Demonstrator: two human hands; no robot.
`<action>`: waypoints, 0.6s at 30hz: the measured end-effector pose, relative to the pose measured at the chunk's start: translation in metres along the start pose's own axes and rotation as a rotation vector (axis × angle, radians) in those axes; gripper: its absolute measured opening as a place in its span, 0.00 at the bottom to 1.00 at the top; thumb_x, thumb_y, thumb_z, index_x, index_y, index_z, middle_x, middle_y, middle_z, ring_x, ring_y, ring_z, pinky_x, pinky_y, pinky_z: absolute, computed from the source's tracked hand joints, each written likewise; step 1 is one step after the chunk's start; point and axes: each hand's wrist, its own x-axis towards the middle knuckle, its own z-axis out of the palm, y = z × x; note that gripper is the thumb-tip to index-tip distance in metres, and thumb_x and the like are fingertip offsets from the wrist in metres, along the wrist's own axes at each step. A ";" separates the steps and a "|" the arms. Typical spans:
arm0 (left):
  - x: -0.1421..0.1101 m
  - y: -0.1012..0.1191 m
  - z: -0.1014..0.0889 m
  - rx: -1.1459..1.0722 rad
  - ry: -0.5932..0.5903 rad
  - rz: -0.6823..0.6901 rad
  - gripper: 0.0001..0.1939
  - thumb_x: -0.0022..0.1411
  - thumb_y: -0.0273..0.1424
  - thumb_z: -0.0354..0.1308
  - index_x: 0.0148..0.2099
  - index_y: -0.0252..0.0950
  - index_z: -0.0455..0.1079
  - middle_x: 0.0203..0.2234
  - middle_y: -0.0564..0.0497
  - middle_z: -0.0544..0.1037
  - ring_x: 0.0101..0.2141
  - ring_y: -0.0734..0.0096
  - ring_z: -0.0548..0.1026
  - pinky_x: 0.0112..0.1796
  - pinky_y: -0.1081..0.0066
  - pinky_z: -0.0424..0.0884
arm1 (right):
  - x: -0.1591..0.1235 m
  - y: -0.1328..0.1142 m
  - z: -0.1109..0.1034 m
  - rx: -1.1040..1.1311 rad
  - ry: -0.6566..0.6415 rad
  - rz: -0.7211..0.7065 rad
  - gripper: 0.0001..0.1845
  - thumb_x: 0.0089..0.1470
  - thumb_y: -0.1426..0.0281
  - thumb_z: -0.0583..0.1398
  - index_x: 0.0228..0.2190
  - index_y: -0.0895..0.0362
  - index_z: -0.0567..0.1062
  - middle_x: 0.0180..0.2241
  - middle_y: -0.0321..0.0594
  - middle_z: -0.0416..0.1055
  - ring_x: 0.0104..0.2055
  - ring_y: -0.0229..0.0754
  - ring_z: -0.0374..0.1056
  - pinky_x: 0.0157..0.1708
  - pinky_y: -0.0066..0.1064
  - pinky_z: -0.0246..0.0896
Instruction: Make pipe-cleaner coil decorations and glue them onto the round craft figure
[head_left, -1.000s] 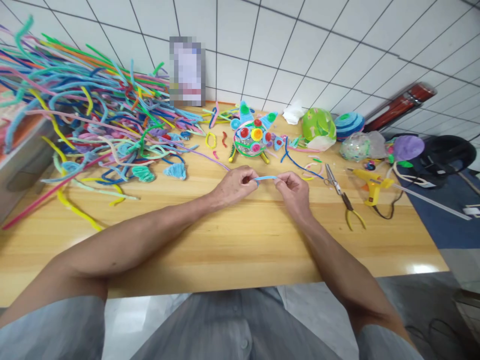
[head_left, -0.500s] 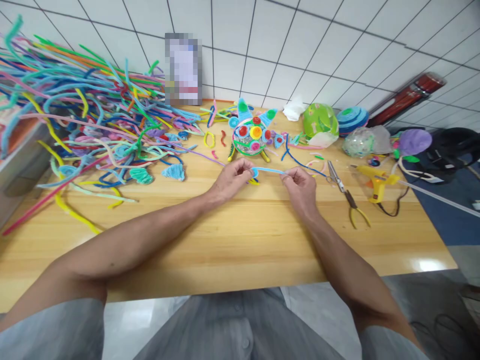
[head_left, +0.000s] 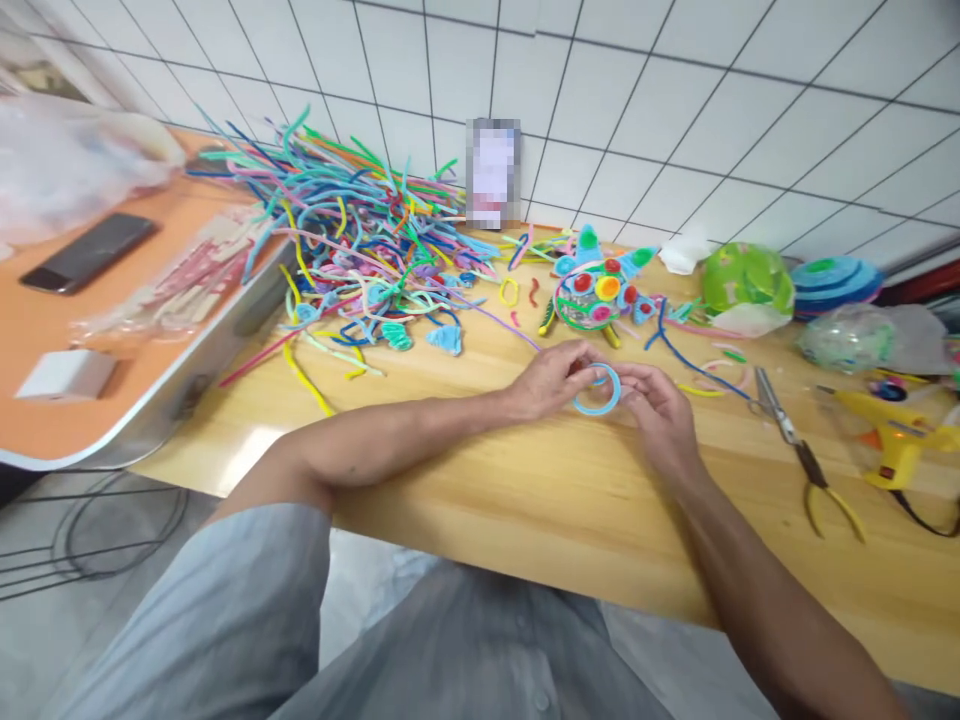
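A light blue pipe cleaner [head_left: 598, 391] is bent into a small ring just above the wooden table [head_left: 480, 480]. My left hand [head_left: 551, 378] pinches the ring's left side with closed fingers. My right hand [head_left: 654, 408] grips its right side, fingers curled. Both hands rest near the middle of the table. Just behind them stands a round craft piece [head_left: 598, 290] covered in coloured discs and blue points.
A big heap of coloured pipe cleaners [head_left: 360, 230] fills the back left. Pliers [head_left: 802, 455], a yellow glue gun [head_left: 892, 435], a green ball [head_left: 745, 282] and blue coils [head_left: 832, 280] lie to the right. An orange table [head_left: 45, 420] with a phone [head_left: 88, 252] stands at left.
The straight blue pipe cleaner held between my hands is now curled into a ring. My hands have come closer together. The view has swung left, showing the orange table.
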 end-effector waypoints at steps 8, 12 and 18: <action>-0.001 0.004 0.001 0.003 -0.023 -0.033 0.05 0.62 0.31 0.60 0.36 0.34 0.70 0.27 0.55 0.71 0.28 0.76 0.65 0.31 0.74 0.60 | 0.010 -0.020 0.002 0.047 0.018 0.067 0.14 0.49 0.61 0.67 0.38 0.54 0.78 0.27 0.33 0.77 0.29 0.38 0.71 0.34 0.31 0.68; -0.001 0.010 -0.002 -0.025 -0.111 -0.134 0.04 0.58 0.30 0.60 0.33 0.34 0.70 0.24 0.57 0.67 0.26 0.77 0.62 0.28 0.75 0.57 | 0.016 -0.027 -0.009 0.008 0.028 0.104 0.09 0.47 0.67 0.63 0.33 0.55 0.78 0.22 0.30 0.72 0.22 0.34 0.64 0.26 0.28 0.62; 0.005 0.007 -0.002 -0.321 -0.065 -0.312 0.13 0.58 0.38 0.63 0.40 0.34 0.70 0.25 0.57 0.71 0.23 0.79 0.64 0.26 0.75 0.59 | 0.010 -0.027 -0.016 0.007 -0.007 0.177 0.10 0.45 0.68 0.61 0.33 0.55 0.76 0.19 0.27 0.66 0.18 0.33 0.58 0.21 0.27 0.54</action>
